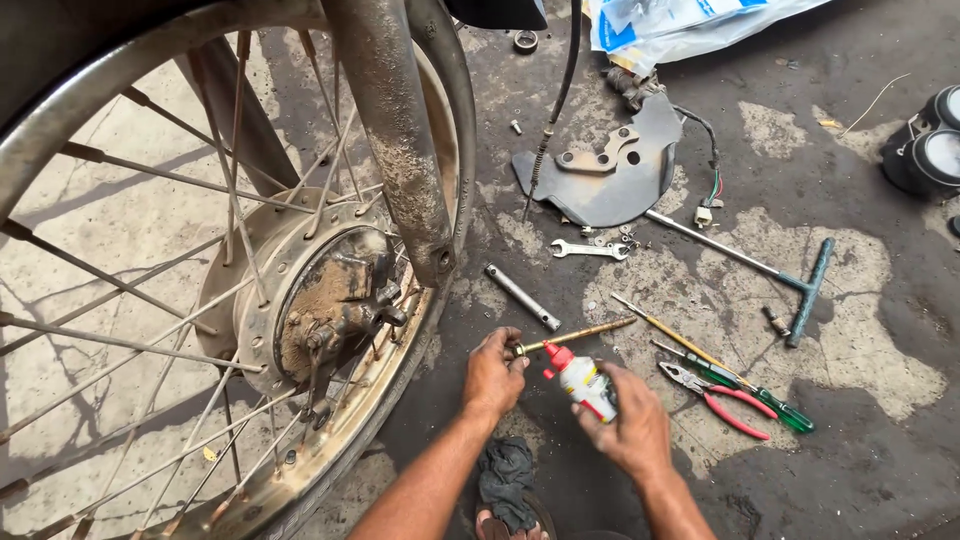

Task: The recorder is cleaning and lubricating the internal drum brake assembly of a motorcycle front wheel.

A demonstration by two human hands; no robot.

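My left hand (492,372) grips the near end of a long brass-coloured axle rod (580,334), which points away to the right just above the ground. My right hand (630,425) holds a small white squeeze bottle with a red nozzle (582,383). The nozzle tip sits close to the rod's near end, beside my left fingers. A spoked motorcycle wheel (200,300) with a dusty hub and fork leg (400,150) stands at the left.
On the stained concrete lie a steel tube (522,297), a small spanner (588,249), a T-handle wrench (760,265), screwdrivers (740,380), red-handled pliers (725,400), a grey metal plate (610,170), plastic bags (680,25), two gauges (930,140), and a dark rag (505,480).
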